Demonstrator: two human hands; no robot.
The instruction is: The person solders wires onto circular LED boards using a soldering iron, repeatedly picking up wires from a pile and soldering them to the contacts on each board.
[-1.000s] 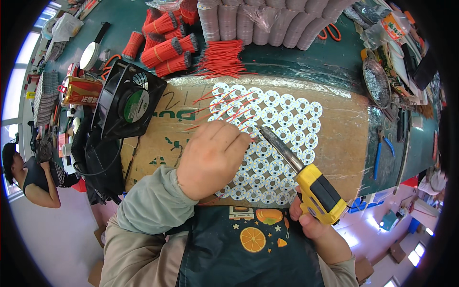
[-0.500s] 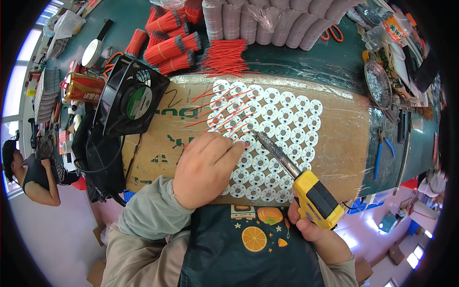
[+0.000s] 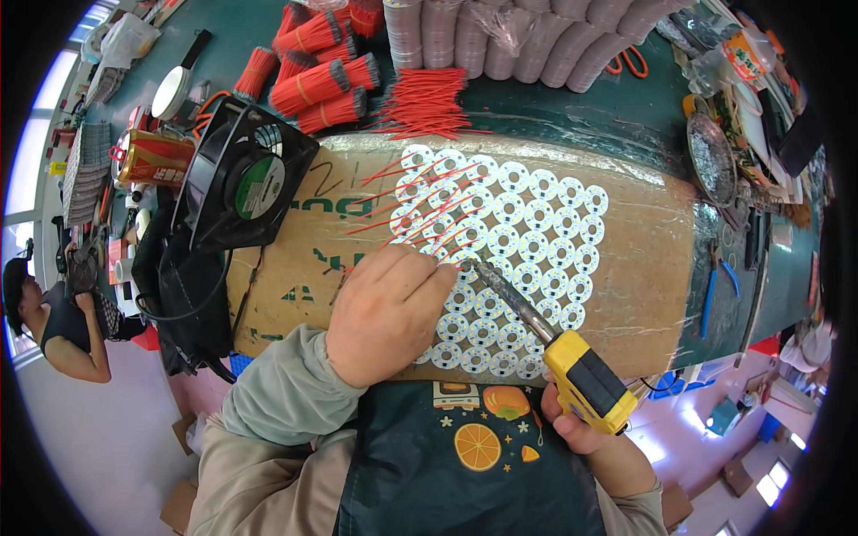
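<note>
My right hand [image 3: 576,427] is wrapped round the handle of a yellow and black soldering gun [image 3: 590,384]. Its dark tip touches or hovers just over one of the round white LED boards [image 3: 503,239], beside my left fingertips. My left hand [image 3: 390,308] is closed in a pinch over the boards' left side. A short bit of red wire shows past its edge, though the fingers hide most of the grip. Several red wires [image 3: 438,201] lie slantwise across the upper left boards, which sit in close rows on a cardboard sheet [image 3: 639,268].
A black fan [image 3: 255,179] stands left of the boards. Behind are a loose heap of red wires [image 3: 424,100], bundled red wires [image 3: 308,89] and stacked grey discs [image 3: 456,40]. To the right lie a metal dish [image 3: 712,156] and blue-handled pliers [image 3: 710,295]. Another person [image 3: 54,313] sits far left.
The soldering gun's tip has moved slightly down and left, closer to my left fingertips. My left hand stays almost in place. The boards appear shifted a little rightward in view.
</note>
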